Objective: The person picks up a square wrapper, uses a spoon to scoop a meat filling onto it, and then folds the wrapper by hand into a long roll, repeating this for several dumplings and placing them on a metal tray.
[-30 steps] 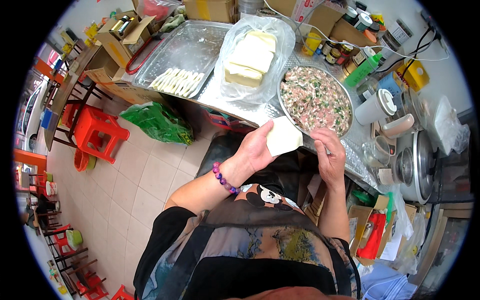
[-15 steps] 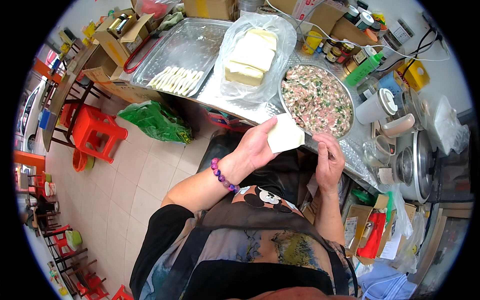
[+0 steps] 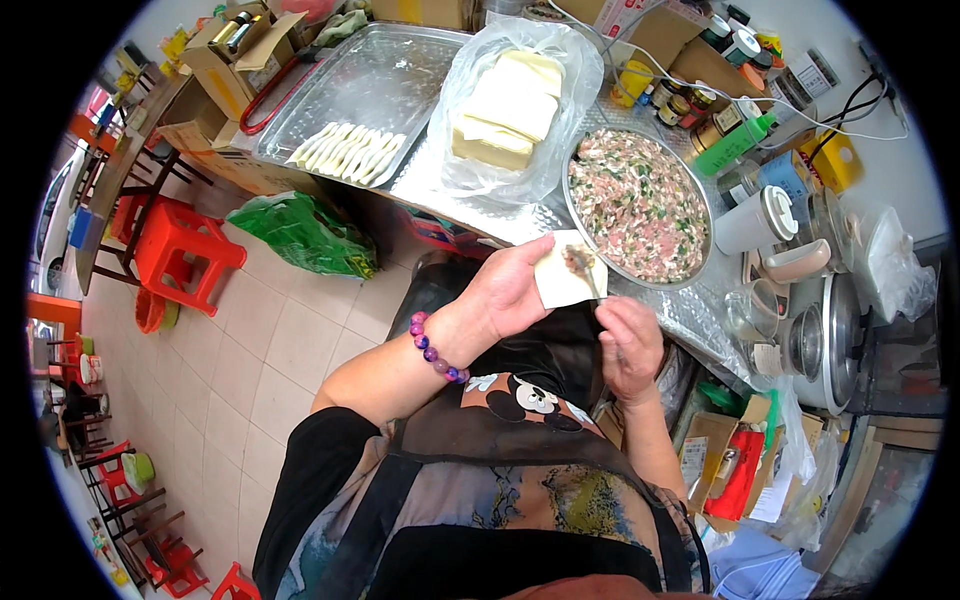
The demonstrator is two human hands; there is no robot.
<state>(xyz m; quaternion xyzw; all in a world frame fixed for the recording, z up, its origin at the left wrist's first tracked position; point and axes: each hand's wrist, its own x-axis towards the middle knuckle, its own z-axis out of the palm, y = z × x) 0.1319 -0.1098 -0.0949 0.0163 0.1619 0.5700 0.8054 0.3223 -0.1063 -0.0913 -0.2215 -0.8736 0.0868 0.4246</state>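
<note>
My left hand (image 3: 512, 290), with a beaded bracelet at its wrist, holds a square wonton wrapper (image 3: 560, 288) flat across its fingers, thumb along one edge. A small dab of meat filling (image 3: 578, 262) lies on the wrapper's upper part. My right hand (image 3: 632, 348) is closed round a thin utensil (image 3: 596, 290), whose tip meets the filling; motion blurs it, so its exact kind is unclear. Just beyond is a round metal bowl (image 3: 714, 236) full of minced meat with chopped greens (image 3: 640, 205). A stack of wrappers (image 3: 505, 110) rests in a clear plastic bag (image 3: 455, 175).
Left of the stack, a metal tray (image 3: 400, 75) carries a row of folded wontons (image 3: 350, 152). Jars (image 3: 672, 108), a green bottle (image 3: 735, 145) and a white tumbler (image 3: 745, 232) crowd the right side. A red stool (image 3: 190, 255) and green bag (image 3: 305, 235) are on the floor.
My right hand has moved from the bowl's near edge leftward to the wrapper with the utensil. Filling now lies on the wrapper, which was bare before. My left hand stays nearly in place.
</note>
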